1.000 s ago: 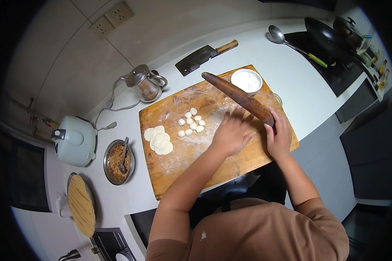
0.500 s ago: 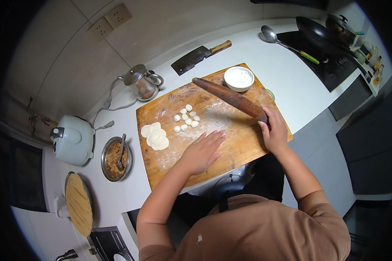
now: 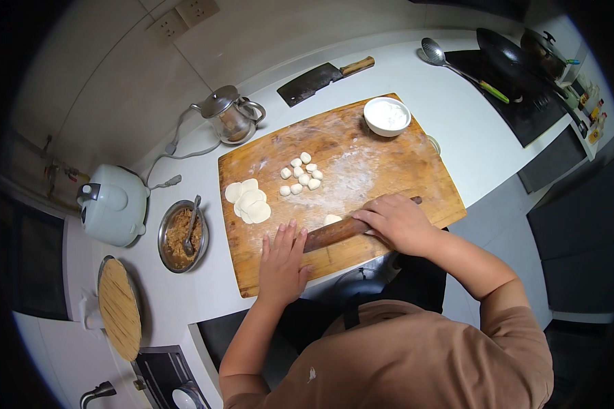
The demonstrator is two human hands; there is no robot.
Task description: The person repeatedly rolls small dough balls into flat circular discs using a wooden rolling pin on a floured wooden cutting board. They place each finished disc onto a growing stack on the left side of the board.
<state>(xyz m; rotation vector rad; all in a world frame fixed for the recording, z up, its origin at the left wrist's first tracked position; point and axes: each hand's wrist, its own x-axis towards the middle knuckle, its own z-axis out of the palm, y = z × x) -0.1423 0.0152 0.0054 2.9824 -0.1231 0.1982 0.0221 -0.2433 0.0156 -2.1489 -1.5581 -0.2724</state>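
A long brown rolling pin lies across the near part of the floured wooden board. My right hand is closed over its right part, with the tapered tip sticking out beyond the fingers. At the other end, my left hand rests flat, fingers stretched out over the pin's end. A small piece of white dough shows just beyond the pin, partly hidden by it. Farther up the board sit several dough balls. Thin round dough wrappers overlap on the board's left side.
A white bowl of flour stands on the board's far right corner. Behind the board are a cleaver and a metal kettle. To the left, a metal bowl of filling holds a spoon. A skimmer lies by the stove.
My right hand has brought the rolling pin down from the upper board to the near part. My left hand has shifted left and nearer, onto the pin's end. A dough piece now shows beside the pin.
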